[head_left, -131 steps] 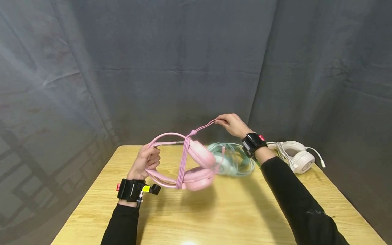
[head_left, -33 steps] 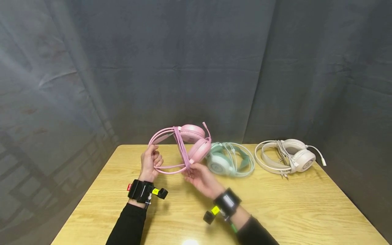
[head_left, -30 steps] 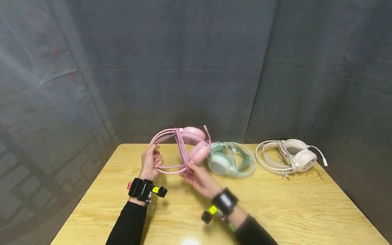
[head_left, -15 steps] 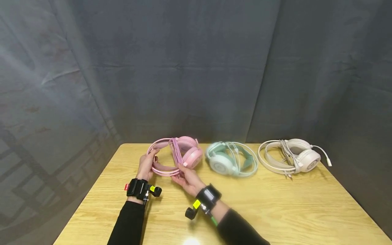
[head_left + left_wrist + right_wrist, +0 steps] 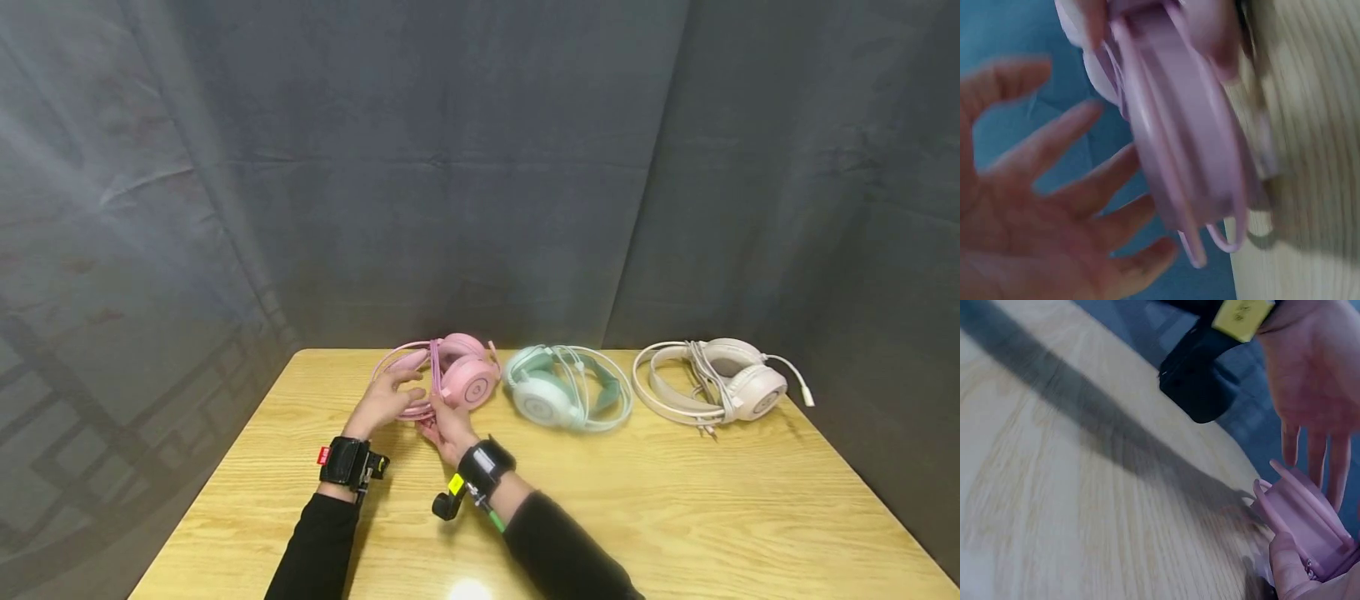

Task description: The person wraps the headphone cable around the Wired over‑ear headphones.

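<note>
A pink headset, its cable wound in a bundle round the earcup end, is at the back left of the table. My right hand grips the near side of it by the cable bundle; in the right wrist view its thumb presses on the pink headband. My left hand is at the headband end with fingers spread. The left wrist view shows that palm facing the headband, its fingertips right at the band and not curled round it.
Right of the pink headset lies a mint-green headset, and farther right a white headset, both with bundled cables. The wooden table ends at a grey curtain behind.
The pink headset has come down from the air to the table's back left. My right hand moved from its cable end to its near side. My left hand has let go of the headband.
</note>
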Demonstrator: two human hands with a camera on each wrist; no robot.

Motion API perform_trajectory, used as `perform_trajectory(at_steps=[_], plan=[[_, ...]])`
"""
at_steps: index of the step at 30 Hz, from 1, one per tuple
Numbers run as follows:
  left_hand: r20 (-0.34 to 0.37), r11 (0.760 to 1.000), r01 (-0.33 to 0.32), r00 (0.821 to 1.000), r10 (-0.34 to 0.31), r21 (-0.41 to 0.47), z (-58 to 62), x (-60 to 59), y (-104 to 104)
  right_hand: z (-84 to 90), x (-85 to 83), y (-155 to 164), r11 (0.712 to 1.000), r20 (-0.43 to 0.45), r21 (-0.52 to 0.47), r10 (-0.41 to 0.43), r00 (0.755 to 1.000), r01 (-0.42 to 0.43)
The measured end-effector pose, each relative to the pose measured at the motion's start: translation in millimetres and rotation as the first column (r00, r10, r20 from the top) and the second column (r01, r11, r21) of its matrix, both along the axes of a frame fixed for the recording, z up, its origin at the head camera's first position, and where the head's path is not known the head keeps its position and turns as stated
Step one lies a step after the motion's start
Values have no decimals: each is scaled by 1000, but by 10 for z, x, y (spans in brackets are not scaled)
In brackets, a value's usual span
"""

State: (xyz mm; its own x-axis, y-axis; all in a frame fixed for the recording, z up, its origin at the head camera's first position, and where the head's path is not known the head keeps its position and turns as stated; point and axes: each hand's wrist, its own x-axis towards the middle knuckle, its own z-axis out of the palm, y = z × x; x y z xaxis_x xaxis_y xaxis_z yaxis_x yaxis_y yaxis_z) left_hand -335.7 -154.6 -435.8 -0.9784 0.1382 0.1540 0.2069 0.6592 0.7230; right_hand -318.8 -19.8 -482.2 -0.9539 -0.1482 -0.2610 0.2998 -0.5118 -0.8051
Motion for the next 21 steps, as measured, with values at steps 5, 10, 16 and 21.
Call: perform_trajectory(at_steps=[5, 10, 16, 21], plan=[[42, 984, 148, 989, -145, -97, -62, 19, 30, 19, -10, 21, 995, 25, 92, 23, 999, -26], [29, 975, 196, 981, -194, -107, -98, 6, -26, 114, 62, 118, 979, 41, 187, 73, 997, -79], [-12, 966, 243, 969, -245, -85, -121, -46, -103, 233, 167, 269, 928, -60, 354, 146, 988, -115], [-6, 961, 268, 963, -269, -74, -154, -56, -107, 251, 258, 417, 764, -207, 643, 231, 951, -46]])
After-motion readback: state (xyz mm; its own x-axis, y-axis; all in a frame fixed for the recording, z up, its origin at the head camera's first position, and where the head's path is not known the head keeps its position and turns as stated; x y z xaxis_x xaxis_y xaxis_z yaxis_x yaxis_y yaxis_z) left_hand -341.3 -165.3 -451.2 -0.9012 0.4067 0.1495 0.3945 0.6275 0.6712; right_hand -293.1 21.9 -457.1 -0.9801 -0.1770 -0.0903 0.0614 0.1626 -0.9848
